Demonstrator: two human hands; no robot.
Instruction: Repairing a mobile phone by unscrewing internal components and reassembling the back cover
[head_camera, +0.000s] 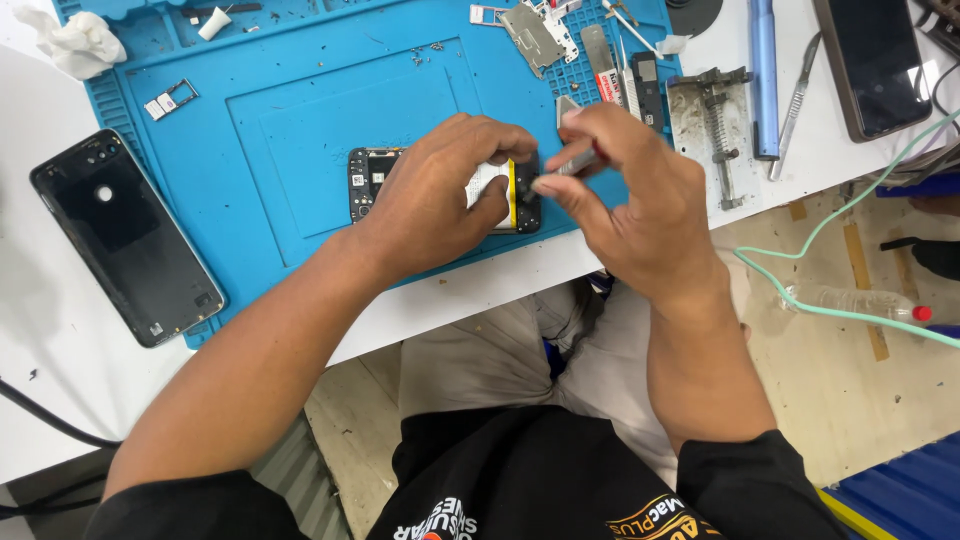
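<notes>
On blue mat (300, 130), near its front edge: opened phone (368, 183), back removed, board exposed at left end, white battery with yellow strip visible toward right end. Lying flat, long axis left to right.

Left hand (440, 190): laid over phone's middle, palm down, fingers curled round its far edge, thumb pressed on battery face. Closed on phone, pinning it to mat.

Right hand (625, 185): raised just above phone's right end, fingers pinched shut on thin metal tool (572, 160). Tool tip angled down to right end of phone, beside yellow strip; contact point hidden behind fingertips, cannot tell whether touching. Thumb tip close against left thumb.

Left of mat, on white table (60, 370): black back cover (125, 235), inner side down, lying partly over mat's edge. Crumpled white tissue (75, 42) at far left corner.

On mat, upper left: small SIM tray (170, 98); loose screws scattered near top centre. Upper right of mat: metal shield plates (535, 35), tweezers and other small parts, bunched close together.

Right of mat, on table: metal clamp jig (715, 130), blue pen-shaped tool (764, 75) just beside it, scalpel-type blade next, then second phone (875, 65) lying screen up, dark.

Beyond table edge, right: green cable (800, 270) hanging across, plastic bottle (850, 300) with red cap lying on floor.

Below: black shirt sleeves, light trousers, seated at table edge.
</notes>
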